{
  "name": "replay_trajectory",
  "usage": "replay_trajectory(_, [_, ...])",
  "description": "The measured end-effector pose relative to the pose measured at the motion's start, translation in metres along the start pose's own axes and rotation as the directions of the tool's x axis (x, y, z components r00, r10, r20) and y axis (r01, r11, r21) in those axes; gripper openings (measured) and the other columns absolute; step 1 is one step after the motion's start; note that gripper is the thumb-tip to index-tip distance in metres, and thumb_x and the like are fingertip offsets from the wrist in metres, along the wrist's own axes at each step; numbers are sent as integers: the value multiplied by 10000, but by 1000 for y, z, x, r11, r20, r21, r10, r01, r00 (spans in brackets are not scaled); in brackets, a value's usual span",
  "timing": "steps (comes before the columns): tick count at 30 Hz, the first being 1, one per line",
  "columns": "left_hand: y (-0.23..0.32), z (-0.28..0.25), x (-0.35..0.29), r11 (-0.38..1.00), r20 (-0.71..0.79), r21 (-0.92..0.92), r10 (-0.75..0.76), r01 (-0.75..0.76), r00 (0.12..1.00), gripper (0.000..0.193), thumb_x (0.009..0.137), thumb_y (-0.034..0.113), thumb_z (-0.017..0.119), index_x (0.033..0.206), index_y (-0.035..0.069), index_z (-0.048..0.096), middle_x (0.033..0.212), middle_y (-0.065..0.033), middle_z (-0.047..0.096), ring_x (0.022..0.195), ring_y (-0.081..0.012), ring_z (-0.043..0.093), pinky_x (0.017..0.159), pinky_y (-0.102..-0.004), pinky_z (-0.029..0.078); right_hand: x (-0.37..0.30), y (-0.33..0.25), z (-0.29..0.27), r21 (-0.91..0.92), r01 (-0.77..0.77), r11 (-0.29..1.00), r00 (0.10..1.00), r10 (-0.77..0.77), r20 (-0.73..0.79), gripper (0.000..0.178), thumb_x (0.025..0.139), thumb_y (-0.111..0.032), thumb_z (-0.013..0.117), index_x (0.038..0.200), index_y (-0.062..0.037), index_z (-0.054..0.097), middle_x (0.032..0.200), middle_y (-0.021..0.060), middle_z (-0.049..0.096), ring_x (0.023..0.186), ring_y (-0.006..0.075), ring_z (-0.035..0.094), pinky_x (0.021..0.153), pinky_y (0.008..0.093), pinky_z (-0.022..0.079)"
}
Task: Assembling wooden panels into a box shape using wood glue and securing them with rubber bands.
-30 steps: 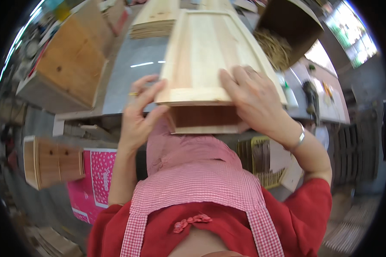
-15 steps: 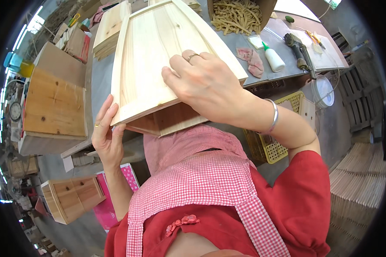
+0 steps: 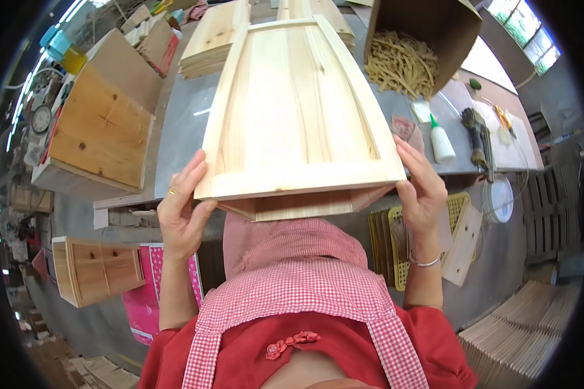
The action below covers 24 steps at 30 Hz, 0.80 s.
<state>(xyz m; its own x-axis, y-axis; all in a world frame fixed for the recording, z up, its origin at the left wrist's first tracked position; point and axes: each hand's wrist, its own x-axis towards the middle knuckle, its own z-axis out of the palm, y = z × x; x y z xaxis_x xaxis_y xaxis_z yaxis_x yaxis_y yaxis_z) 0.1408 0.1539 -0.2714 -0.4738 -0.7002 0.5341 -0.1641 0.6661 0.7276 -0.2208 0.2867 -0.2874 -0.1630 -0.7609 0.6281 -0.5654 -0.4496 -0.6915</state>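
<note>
A pale wooden box [image 3: 298, 110] with a raised frame round its tapered top panel lies on the workbench, its wide, hollow end toward me. My left hand [image 3: 185, 211] grips the near left corner, fingers on the side and thumb below the edge. At the near right corner my right hand [image 3: 423, 193] holds the box the same way. Both hands are closed on it. The inside shows only as a narrow strip under the front edge.
On the right of the workbench [image 3: 188, 123] are a glue bottle [image 3: 442, 144], a nail gun [image 3: 477, 139], a pinkish cloth [image 3: 409, 131] and a carton [image 3: 428, 32] of tan strips. Wooden panels [image 3: 217, 32] are stacked behind. A larger wooden box [image 3: 104, 126] stands left; a yellow crate [image 3: 401, 253] sits below right.
My right hand has come off the top panel and taken the near right corner. The box has turned to face me more squarely. My left hand stays on its corner.
</note>
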Motion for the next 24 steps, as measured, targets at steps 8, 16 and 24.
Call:
replay_trajectory(8, [-4,-4,1,1000,-8,28,13,-13,1000,537,794,98,788,1289,-14,614,1384,-207,574,1081,-237,581,951,-340,450,7,5,-1,-26,71,997,996,-72,-51,448,918,-279,687,1204,61,632,1261,261,632,1120,333,629,981,404,452])
replay_trajectory(16, [-1,-42,49,1000,230,-4,-16,17,973,477,955,245,584,1351,-18,551,1471,-184,471,1210,-248,552,1030,-382,429,45,24,-9,155,-63,986,997,56,50,545,1018,-330,453,1423,34,469,1372,215,550,1170,297,601,980,386,487])
replay_trajectory(24, [-68,22,159,809,94,-211,-542,549,835,594,923,234,680,1426,-2,472,1235,-96,607,994,-132,623,803,-295,521,131,106,41,116,-102,988,994,97,40,458,998,-205,505,1378,49,519,1433,196,523,1312,285,512,1101,356,378])
